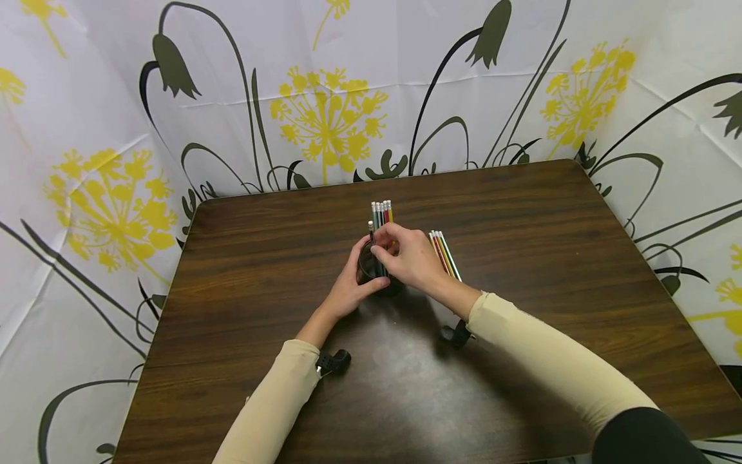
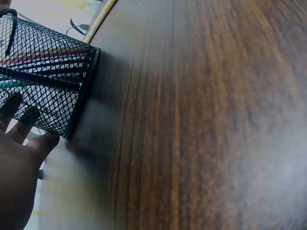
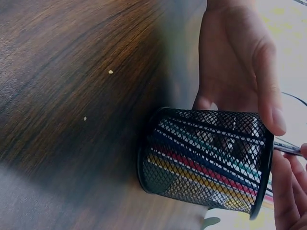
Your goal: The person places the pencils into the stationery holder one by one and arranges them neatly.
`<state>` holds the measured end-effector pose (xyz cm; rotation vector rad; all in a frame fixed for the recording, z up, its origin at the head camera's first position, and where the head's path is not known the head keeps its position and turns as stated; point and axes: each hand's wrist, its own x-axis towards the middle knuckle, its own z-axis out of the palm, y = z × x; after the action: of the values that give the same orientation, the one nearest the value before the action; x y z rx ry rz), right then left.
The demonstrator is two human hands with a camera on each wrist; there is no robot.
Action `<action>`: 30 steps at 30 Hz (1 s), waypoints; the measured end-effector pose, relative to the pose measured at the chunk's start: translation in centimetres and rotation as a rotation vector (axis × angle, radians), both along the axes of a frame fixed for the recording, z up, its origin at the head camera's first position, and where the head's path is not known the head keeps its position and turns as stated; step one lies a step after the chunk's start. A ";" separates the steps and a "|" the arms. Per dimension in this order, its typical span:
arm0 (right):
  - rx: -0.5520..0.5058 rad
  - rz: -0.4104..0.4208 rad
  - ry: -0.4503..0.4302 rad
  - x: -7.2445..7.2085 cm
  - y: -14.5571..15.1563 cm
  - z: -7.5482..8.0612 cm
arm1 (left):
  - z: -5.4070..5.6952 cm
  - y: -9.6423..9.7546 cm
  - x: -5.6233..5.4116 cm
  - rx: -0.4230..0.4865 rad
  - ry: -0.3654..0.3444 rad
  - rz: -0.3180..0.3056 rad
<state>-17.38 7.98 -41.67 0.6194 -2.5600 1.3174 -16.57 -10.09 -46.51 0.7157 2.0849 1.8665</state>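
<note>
A black wire-mesh pencil cup stands on the table, with several pencils inside, their eraser ends up. Yellow, red, dark and teal shafts show through the mesh in the right wrist view. My left hand holds the cup from its left side, thumb by the near rim and fingers around the mesh. Over the rim, my right hand pinches a dark pencil near its eraser end, the lower shaft inside the cup. Fingers of the right hand partly hide the cup in the head view.
Several more pencils lie side by side just right of the cup, partly hidden by my right wrist. The brown wood-grain table runs back to a flower-patterned cloth. Small pale specks dot the tabletop in the right wrist view.
</note>
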 end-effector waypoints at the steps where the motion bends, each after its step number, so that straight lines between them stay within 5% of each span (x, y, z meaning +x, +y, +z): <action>1: 0.004 -0.015 -0.009 -0.1 -0.1 0.0 | 0.0 0.0 0.0 -0.004 -0.001 0.001; 16: 0.073 -0.236 -0.029 -1.4 -1.3 -0.1 | 0.1 0.2 0.0 0.028 -0.021 -0.008; 30: 0.162 -0.292 0.001 -2.1 -1.9 -0.3 | -0.2 0.1 -0.1 0.043 -0.026 -0.006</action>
<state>-19.48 6.11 -41.94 0.2553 -2.6488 1.0225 -16.65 -10.00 -46.67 0.7029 2.0299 1.9131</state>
